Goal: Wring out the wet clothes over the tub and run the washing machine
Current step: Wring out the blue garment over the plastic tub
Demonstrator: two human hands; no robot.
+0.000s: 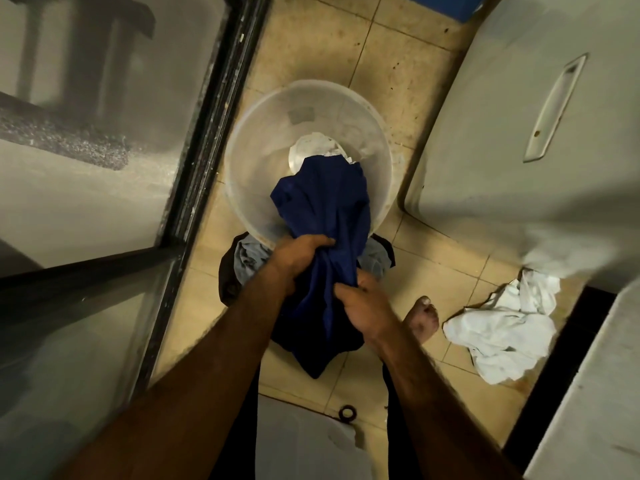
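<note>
Both hands are gripping the blue garment [322,216] over the tub's [242,174] near rim: left hand [298,258] is clutching it higher, right hand [360,306] is clenching it just below

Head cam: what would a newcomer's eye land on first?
The left hand and right hand grip a dark blue garment at centre, its far end draped into the clear tub on the tiled floor. A crumpled white cloth lies at right, near a bare foot.
</note>
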